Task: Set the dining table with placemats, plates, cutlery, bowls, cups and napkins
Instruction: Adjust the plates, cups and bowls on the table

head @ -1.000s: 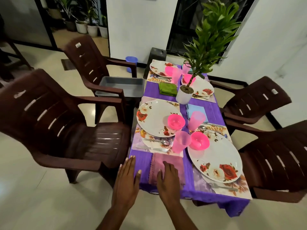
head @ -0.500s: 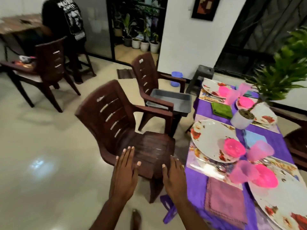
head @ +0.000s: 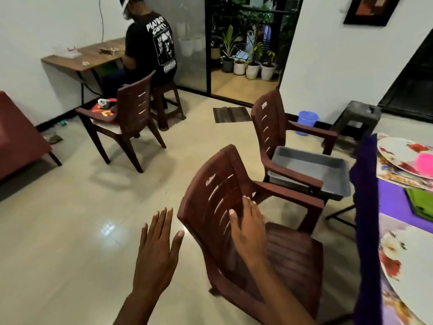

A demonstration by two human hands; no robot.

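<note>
The dining surface draped in a purple cloth (head: 365,207) is sitting at the right edge of the view, only its near-left side showing. On it, a white floral plate (head: 412,259) is lying on a floral placemat (head: 391,299) at the near right, a second floral plate (head: 398,151) carrying a pink plastic bowl (head: 425,161) is lying farther back, and a folded green napkin (head: 420,202) is resting between them.

The left hand (head: 155,254) is hovering over the floor, fingers straight and spread, holding nothing. The right hand (head: 249,227) is also flat and spread, in front of the slatted back of a brown plastic armchair (head: 288,252); I cannot tell whether it is touching. That chair is standing just left of the surface's edge. A second brown armchair (head: 271,127) beyond it is holding a grey plastic tray (head: 311,166).

Open beige tiled floor (head: 70,231) is stretching left and far.

Compared with half a second ago, the view is turning further left: most of the surface is gone, and the seated person in a black T-shirt (head: 152,45) at a wooden desk (head: 82,57) is now fully showing. The shirt's top line is reading "PLAYBOY"; the rest is too small.
</note>
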